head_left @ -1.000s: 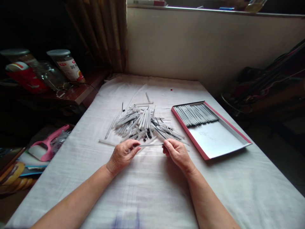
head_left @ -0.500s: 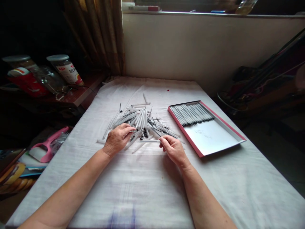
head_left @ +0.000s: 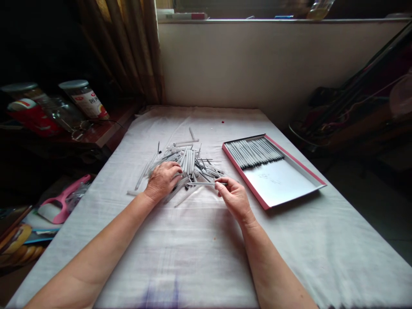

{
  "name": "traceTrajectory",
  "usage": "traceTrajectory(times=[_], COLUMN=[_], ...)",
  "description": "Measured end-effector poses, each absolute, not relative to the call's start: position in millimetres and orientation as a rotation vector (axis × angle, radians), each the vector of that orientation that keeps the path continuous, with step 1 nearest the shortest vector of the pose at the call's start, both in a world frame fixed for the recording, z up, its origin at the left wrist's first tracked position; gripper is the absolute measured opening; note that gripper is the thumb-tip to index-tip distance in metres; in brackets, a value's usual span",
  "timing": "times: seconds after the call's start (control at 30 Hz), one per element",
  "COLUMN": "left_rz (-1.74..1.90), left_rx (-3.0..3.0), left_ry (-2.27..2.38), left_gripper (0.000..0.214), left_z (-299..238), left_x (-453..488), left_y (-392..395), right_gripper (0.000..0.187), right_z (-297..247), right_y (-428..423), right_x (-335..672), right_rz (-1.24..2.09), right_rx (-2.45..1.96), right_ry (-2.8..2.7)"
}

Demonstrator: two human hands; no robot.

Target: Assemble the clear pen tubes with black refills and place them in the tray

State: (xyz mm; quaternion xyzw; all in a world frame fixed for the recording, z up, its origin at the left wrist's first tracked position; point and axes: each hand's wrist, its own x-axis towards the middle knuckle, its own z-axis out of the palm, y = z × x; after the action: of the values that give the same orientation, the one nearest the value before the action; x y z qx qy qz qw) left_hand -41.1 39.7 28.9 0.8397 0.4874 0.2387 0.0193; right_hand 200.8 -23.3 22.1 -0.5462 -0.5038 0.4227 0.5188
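My right hand (head_left: 233, 195) pinches a pale, see-through pen barrel (head_left: 201, 184) between thumb and fingers. The barrel lies level, pointing left across the front of a loose pile of pen parts. At the pile's near left side, my left hand (head_left: 165, 178) reaches over the parts with fingers bent and a little apart; nothing shows in them. Clear pen barrels (head_left: 189, 161), thin dark refills (head_left: 206, 166) and small black pieces make up the heap. To the right, a shallow red-edged box (head_left: 246, 184) holds a row of black-tipped pens (head_left: 255, 152) in its far half.
A white cloth (head_left: 193, 253) covers the table. Jars (head_left: 86, 101) and glasses (head_left: 80, 131) stand on a brown side shelf at left. Below it lies a pink-handled object (head_left: 66, 197). A wall (head_left: 225, 64) with a sill rises behind the table.
My left hand has shifted from a pinch near the barrel's end to a looser reach over the pile. My right hand has raised the barrel slightly. The view has turned a little.
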Motion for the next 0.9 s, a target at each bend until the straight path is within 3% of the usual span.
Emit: traceTrajectory(times=[0.17, 0.4, 0.63, 0.9], left_rz=[1.112, 1.024, 0.969, 0.929], left_rx=[2.147, 1.415, 1.201, 1.249], left_ry=[1.340, 1.162, 1.161, 1.178], left_gripper=[0.014, 0.036, 0.049, 0.046], left_z=[33, 21, 23, 17], left_x=[-42, -32, -26, -28], left_y=[5, -39, -42, -42], right_gripper=[0.028, 0.026, 0.023, 0.025], right_z=[25, 22, 22, 21], right_y=[-25, -29, -29, -29], right_x=[204, 199, 197, 195], right_rz=[1.004, 1.077, 1.117, 1.146], right_rx=[-1.224, -1.115, -1.133, -1.170], right_ry=[-1.096, -1.101, -1.123, -1.135])
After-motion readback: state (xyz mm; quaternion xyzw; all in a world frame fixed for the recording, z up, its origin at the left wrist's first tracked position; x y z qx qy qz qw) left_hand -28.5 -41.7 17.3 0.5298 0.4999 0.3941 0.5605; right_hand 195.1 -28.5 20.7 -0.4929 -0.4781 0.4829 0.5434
